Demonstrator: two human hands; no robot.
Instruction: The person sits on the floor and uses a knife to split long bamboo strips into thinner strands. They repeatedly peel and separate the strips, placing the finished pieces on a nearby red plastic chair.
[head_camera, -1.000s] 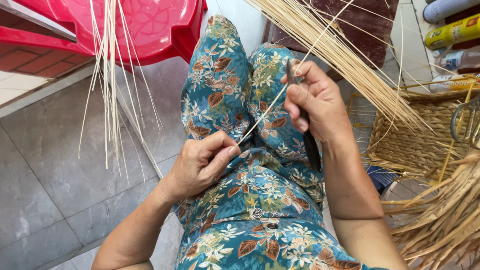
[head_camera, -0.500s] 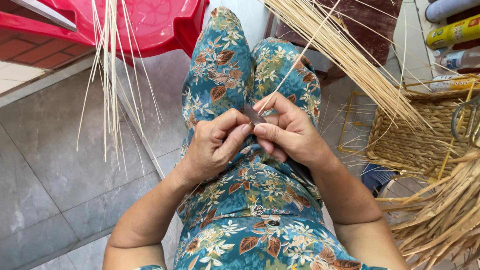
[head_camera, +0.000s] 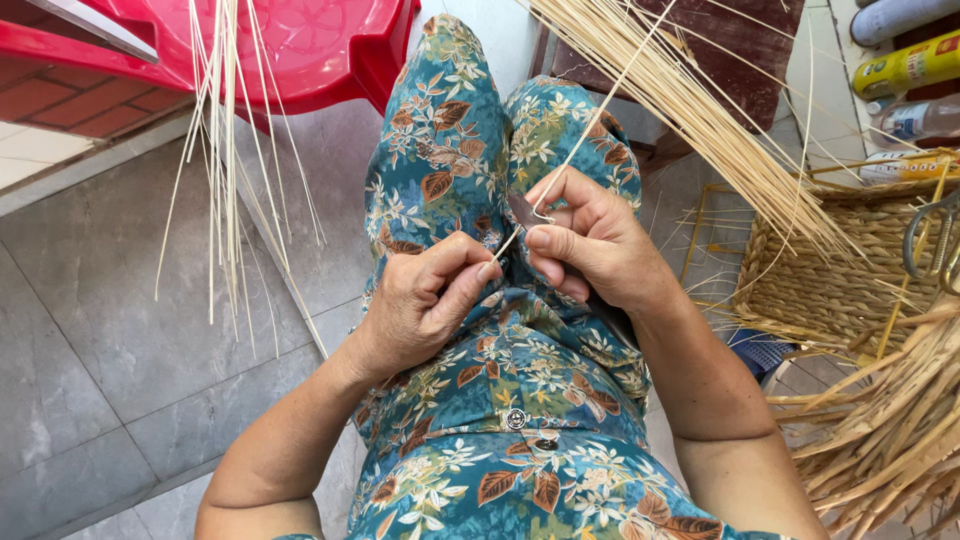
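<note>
Over my lap in blue floral cloth (head_camera: 470, 180), my left hand (head_camera: 425, 300) pinches the near end of a thin pale straw strand (head_camera: 590, 130). The strand runs up and to the right past my right hand (head_camera: 590, 245). This hand grips a small dark blade (head_camera: 525, 212) against the strand, thumb pressed close. Both hands are close together, nearly touching above my thighs.
A red plastic chair (head_camera: 310, 50) stands at the top left with several straw strands (head_camera: 225, 150) hanging from it. A thick straw bundle (head_camera: 700, 110) crosses the upper right. A woven basket (head_camera: 840, 260) with scissors (head_camera: 935, 240), loose straw and bottles sits right. Grey floor tiles (head_camera: 110, 340) lie left.
My right hand came down from the upper right to meet the left hand over my lap. The strand between them is now much shorter.
</note>
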